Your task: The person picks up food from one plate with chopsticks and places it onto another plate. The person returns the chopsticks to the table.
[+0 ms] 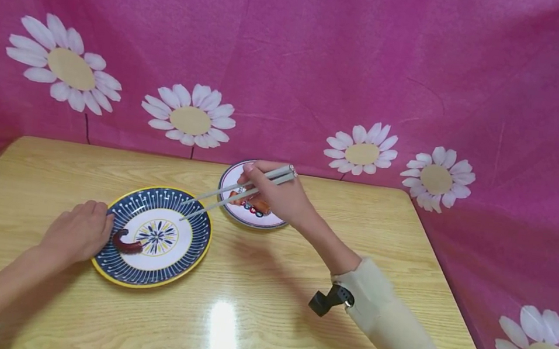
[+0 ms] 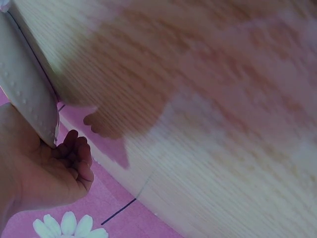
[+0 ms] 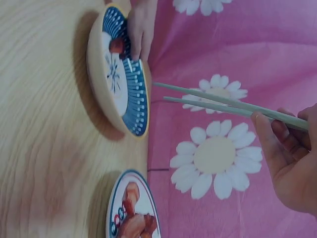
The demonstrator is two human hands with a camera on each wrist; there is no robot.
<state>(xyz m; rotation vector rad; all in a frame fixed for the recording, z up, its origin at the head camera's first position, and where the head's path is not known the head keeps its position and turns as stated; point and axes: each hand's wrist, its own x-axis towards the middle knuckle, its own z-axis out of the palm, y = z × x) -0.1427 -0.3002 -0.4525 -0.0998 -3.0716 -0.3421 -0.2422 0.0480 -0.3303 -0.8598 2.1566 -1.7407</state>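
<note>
My right hand [image 1: 280,197] holds a pair of pale grey-green chopsticks [image 3: 223,104]. Their slightly parted tips overlap the right side of a blue-patterned plate [image 1: 193,254] in the head view, with nothing between them. At that plate's left edge, my left hand [image 1: 81,229] grips the rim, its fingers curled there in the left wrist view. Close to those fingers, a dark red, curled piece like an octopus tentacle [image 1: 126,245] lies inside the plate.
Beyond the right hand sits a smaller white plate [image 1: 228,179] with brown, sausage-like food pieces [image 3: 132,222], partly covered by that hand in the head view. Both plates stand on a wooden table [image 1: 312,332]. A pink flowered cloth [image 1: 294,64] hangs behind the table.
</note>
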